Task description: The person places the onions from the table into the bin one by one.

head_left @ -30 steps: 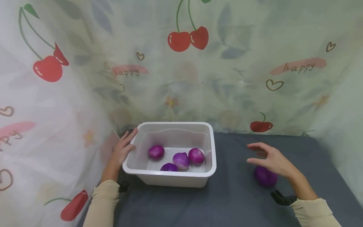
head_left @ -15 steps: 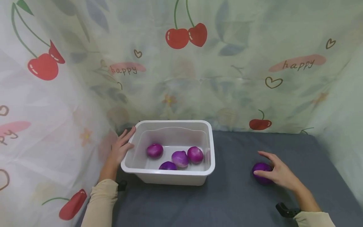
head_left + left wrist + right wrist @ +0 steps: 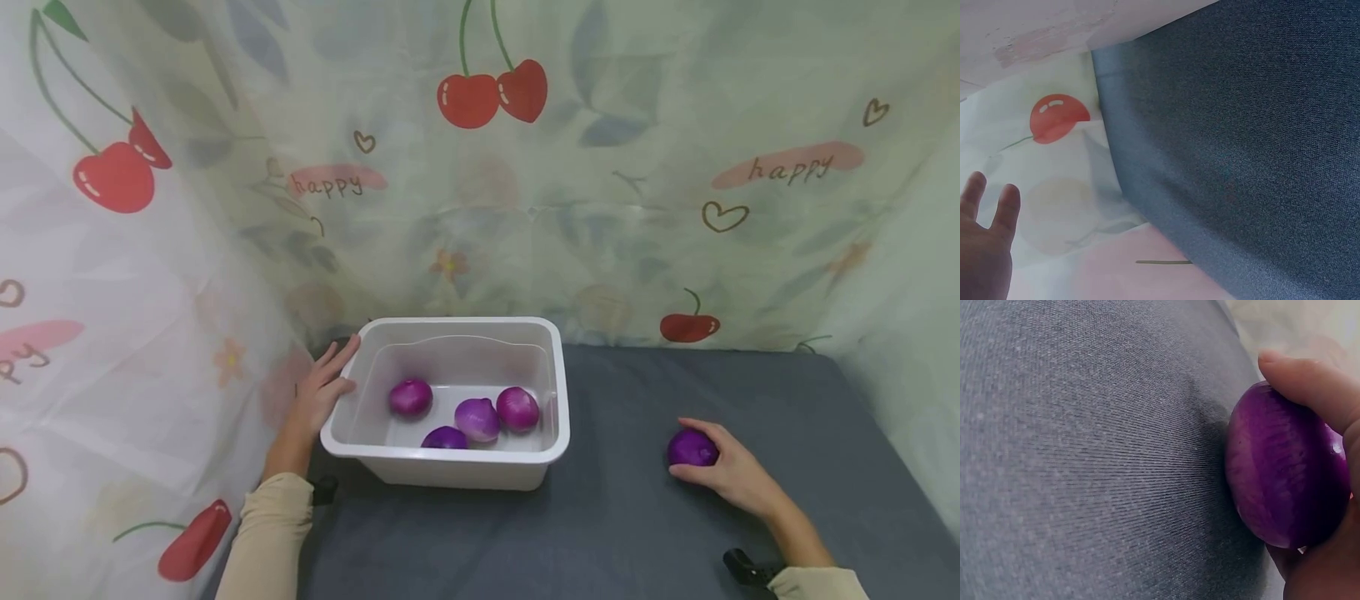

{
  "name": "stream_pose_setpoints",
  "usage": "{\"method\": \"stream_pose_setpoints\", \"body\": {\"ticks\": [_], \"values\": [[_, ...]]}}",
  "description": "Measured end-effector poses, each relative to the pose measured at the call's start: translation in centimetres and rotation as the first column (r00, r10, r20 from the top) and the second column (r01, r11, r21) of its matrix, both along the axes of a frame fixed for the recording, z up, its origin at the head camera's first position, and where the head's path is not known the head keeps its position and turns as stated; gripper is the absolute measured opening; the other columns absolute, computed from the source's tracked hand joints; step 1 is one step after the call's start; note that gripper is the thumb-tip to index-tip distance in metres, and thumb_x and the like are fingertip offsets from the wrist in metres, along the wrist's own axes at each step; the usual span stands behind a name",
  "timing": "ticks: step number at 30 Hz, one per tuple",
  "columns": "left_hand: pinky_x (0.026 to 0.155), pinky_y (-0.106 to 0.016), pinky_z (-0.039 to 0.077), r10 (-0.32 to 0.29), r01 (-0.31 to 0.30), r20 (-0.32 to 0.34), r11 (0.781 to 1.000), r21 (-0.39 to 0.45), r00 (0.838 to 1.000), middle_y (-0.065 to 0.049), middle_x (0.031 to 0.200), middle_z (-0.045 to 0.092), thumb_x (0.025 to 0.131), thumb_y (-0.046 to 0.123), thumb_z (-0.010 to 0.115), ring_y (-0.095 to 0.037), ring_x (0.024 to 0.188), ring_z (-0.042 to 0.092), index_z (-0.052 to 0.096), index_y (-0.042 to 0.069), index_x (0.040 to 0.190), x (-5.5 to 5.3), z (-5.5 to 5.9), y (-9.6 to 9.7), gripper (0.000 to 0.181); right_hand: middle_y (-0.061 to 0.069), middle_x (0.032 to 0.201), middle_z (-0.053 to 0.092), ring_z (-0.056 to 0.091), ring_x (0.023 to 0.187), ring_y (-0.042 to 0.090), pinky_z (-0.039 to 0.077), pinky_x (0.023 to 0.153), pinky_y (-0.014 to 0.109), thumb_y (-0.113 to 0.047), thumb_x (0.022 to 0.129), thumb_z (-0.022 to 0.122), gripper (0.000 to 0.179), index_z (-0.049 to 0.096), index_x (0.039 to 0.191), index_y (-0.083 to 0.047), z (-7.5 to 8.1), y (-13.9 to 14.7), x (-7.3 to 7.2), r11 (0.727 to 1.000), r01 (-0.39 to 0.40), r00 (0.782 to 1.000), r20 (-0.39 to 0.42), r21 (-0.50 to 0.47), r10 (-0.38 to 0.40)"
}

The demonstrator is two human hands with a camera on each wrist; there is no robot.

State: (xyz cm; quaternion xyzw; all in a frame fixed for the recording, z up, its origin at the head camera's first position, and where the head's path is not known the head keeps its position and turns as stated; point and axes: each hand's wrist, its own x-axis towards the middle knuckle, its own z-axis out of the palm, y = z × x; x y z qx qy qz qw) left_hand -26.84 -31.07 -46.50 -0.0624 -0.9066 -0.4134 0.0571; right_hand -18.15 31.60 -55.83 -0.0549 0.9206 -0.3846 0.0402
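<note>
My right hand [image 3: 738,475] grips a purple onion [image 3: 692,447] on the right side of the table, thumb on the near side and fingers on the far side. In the right wrist view the onion [image 3: 1288,465] sits close against the grey cloth, with the thumb [image 3: 1310,384] along one side. My left hand [image 3: 315,404] rests against the left rim of a white plastic bin [image 3: 446,456], its fingers extended. Several purple onions lie inside, one of them [image 3: 477,419] paler than the rest. The left wrist view shows only part of that hand [image 3: 988,244].
A dark grey cloth [image 3: 622,533] covers the table. Behind it hangs a pale curtain [image 3: 585,208] printed with cherries, and another curtain side [image 3: 150,400] stands close by the left arm. Grey cloth lies between the bin and the right hand.
My right hand has come down from above the lone onion and closed its thumb and fingers around it. The left hand stays at the bin's rim. The whole head view shifted slightly.
</note>
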Motion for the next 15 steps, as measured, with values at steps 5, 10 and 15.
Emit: {"method": "stream_pose_setpoints", "body": {"ticks": [5,10,15], "values": [[0.121,-0.073,0.011,0.003,-0.003,-0.006,1.0,-0.003,1.0,-0.007,0.164,0.037,0.093,0.019,0.058,-0.042,0.158,0.018,0.042,0.025,0.156,0.1,-0.2,-0.1,0.065,0.025,0.145,0.051,0.058,0.119,0.037,0.053,0.077,0.027,-0.041,0.084,0.082,0.081,0.047,0.149,-0.008,0.1,-0.1,0.0,1.0,0.011,1.0,0.009,-0.004,-0.011],[0.12,-0.074,0.01,0.002,-0.002,0.009,1.0,-0.016,1.0,-0.007,0.165,0.036,0.093,0.021,0.056,-0.042,0.159,0.017,0.04,0.026,0.157,0.2,-0.1,-0.1,0.065,0.027,0.145,0.05,0.061,0.116,0.038,0.053,0.076,0.03,-0.042,0.084,0.082,0.084,0.044,0.151,-0.009,1.2,-0.5,-0.4,1.0,0.012,1.0,0.027,-0.012,-0.012],[0.121,-0.072,0.011,0.003,-0.003,0.01,1.0,-0.019,1.0,-0.005,0.165,0.035,0.093,0.021,0.056,-0.041,0.159,0.017,0.039,0.026,0.157,0.3,0.3,0.1,0.066,0.023,0.147,0.052,0.062,0.114,0.035,0.055,0.076,0.026,-0.04,0.084,0.082,0.084,0.041,0.151,-0.009,3.9,-1.9,-1.3,0.998,-0.037,0.999,-0.017,-0.043,0.037]]}}
